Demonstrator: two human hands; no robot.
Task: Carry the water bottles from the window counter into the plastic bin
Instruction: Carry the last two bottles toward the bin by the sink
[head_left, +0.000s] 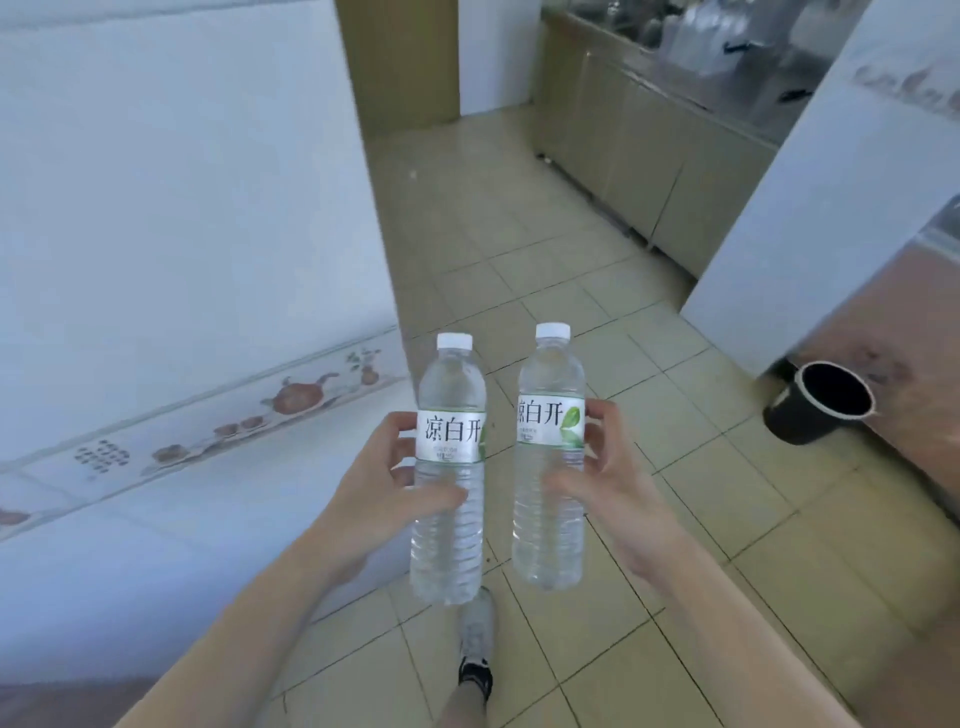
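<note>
Two clear water bottles with white caps and white-green labels are held upright side by side over the tiled floor. My left hand (382, 486) grips the left bottle (450, 530) around its middle. My right hand (608, 486) grips the right bottle (549, 514) the same way. The two bottles stand a small gap apart. At the far top right a counter (675, 67) carries a blurred clear plastic pack or container (711, 36). No bin is identifiable with certainty.
A white tiled wall (182, 234) with a decorative strip runs close on the left. A black bucket (815, 402) stands on the floor at the right, beside a white panel (779, 234). Beige cabinets (649, 166) line the far right. A tiled corridor floor (493, 234) stretches ahead. My foot (475, 644) shows below.
</note>
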